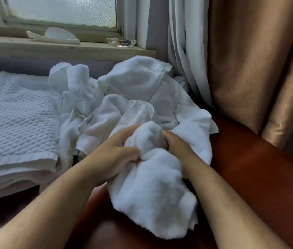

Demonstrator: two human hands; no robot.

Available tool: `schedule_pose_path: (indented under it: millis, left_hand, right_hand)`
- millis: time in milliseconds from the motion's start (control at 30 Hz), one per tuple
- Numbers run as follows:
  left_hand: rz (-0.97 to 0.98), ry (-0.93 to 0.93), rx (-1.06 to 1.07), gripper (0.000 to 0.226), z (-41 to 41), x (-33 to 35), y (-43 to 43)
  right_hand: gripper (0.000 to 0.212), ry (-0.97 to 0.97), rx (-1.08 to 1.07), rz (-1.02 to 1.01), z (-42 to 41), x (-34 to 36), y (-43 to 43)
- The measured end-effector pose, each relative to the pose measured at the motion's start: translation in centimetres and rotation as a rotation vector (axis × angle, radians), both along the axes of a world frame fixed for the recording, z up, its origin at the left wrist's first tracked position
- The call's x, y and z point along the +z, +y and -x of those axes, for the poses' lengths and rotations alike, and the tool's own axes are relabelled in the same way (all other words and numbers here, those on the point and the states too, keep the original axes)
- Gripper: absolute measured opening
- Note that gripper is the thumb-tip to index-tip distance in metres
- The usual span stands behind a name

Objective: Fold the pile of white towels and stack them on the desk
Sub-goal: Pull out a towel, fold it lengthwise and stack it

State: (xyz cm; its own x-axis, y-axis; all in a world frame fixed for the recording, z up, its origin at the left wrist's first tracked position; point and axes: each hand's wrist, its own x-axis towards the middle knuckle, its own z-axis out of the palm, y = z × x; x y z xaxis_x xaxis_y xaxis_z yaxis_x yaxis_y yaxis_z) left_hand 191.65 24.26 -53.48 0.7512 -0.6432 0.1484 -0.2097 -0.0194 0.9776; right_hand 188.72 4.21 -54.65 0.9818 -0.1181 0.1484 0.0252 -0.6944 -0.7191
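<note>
A heap of crumpled white towels (124, 97) lies at the back of the dark red-brown desk (260, 177), under the window. Both my hands hold one bunched white towel (151, 191) at the near edge of the heap. My left hand (117, 153) grips its upper left part with curled fingers. My right hand (176, 141) grips its upper right part, fingertips buried in the cloth. The towel's lower part hangs crumpled over the desk between my forearms.
A folded quilted white cloth (16, 123) lies in a flat stack on the left. A wooden window sill (70, 49) carries a glass ashtray (121, 42) and a white dish (56, 35). White and tan curtains (249, 69) hang at the right.
</note>
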Motion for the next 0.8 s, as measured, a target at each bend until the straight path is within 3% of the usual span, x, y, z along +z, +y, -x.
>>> schedule_pose_path:
  millis: [100,167,367,467,567,633,733,800]
  left_hand:
    - [0.005,0.076,0.027,0.050,0.7,0.2,1.3]
    - [-0.100,0.019,0.046,0.046,1.3,0.2,2.5]
    - [-0.219,-0.023,0.082,0.042,5.0,3.4,4.1]
    - [-0.255,-0.047,0.144,0.037,6.8,5.7,5.1]
    - [-0.360,-0.181,0.218,0.023,8.2,7.7,6.7]
    - [-0.468,-0.368,0.285,0.014,9.3,9.3,7.6]
    - [-0.571,-0.583,0.366,0.040,10.4,11.8,8.7]
    - [-0.666,-0.625,0.354,0.058,11.2,13.0,9.4]
  right_hand:
    - [0.069,-0.033,0.167,-0.074,1.6,-0.2,-1.0]
    - [0.079,-0.002,0.163,-0.012,2.1,0.2,-1.1]
    - [0.062,-0.100,0.037,0.359,4.0,4.0,-0.4]
    - [0.056,-0.181,0.011,0.344,5.2,7.2,0.1]
    - [0.046,-0.326,-0.016,0.367,7.2,10.1,0.5]
    - [0.035,-0.509,-0.036,0.409,8.5,11.2,0.7]
    - [0.022,-0.814,-0.097,0.464,9.9,12.6,1.5]
    - [0.015,-0.792,-0.029,0.561,10.5,13.4,2.3]
